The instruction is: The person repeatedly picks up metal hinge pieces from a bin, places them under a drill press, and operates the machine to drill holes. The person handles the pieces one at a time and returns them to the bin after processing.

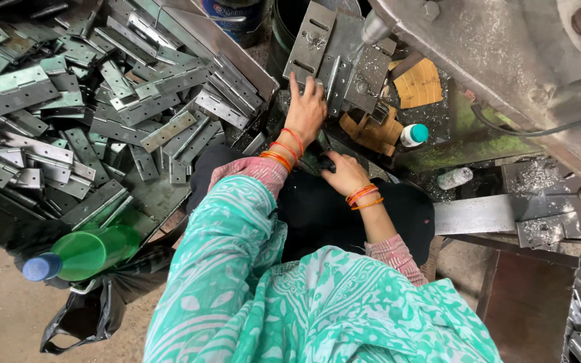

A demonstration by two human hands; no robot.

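Green bottle [92,250], blue cap, lying at lower left. Tray [237,57] heaped with steel hinges [102,101]. Left hand [306,111] fingers spread flat on a slotted plate [331,64]. Right hand [344,173] curled on a dark part; grip unclear. White bottle [413,135] to the right.

Your left hand [306,111] is resting on dull grey metal plate [334,57] dusted with shavings. Beside you, steel hinges [102,107] are gleaming, smooth and bare. The green bottle [92,252] is showing glossy plastic; your patterned sleeve [230,222] is looking like soft matt cloth.
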